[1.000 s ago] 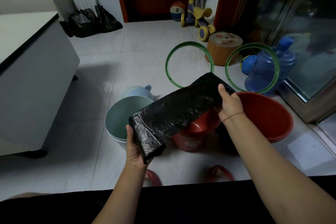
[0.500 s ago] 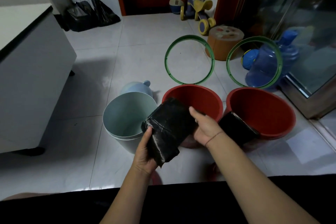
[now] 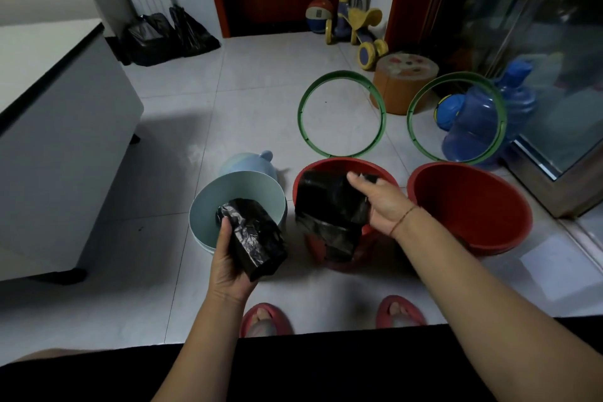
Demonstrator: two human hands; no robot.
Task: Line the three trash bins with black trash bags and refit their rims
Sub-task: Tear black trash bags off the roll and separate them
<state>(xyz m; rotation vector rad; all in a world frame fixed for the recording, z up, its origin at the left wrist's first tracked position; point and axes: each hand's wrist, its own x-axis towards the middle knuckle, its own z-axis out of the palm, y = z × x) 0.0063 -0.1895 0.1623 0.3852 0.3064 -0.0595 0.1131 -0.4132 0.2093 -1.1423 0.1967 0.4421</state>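
Three bins stand on the tiled floor: a pale blue bin (image 3: 208, 202) on the left, a red bin (image 3: 339, 162) in the middle and a wider red bin (image 3: 470, 206) on the right. My left hand (image 3: 228, 258) grips a folded wad of black trash bags (image 3: 254, 235) over the blue bin's near edge. My right hand (image 3: 378, 202) holds a separate black bag (image 3: 329, 209) that hangs over the middle red bin. Two green rims (image 3: 342, 75) (image 3: 456, 77) lie on the floor behind the red bins. A pale blue lid (image 3: 251, 161) sits behind the blue bin.
A white cabinet (image 3: 58, 127) stands at the left. Filled black bags (image 3: 163, 36) lean at the back wall. A toy scooter (image 3: 355, 19), a ball, an orange stool (image 3: 404, 81) and a blue water jug (image 3: 483, 114) crowd the back right. My sandalled feet are below the bins.
The single long folded bag bundle has come apart: my left hand drew one wad toward the blue bin, my right hand carried the other piece over the middle red bin.
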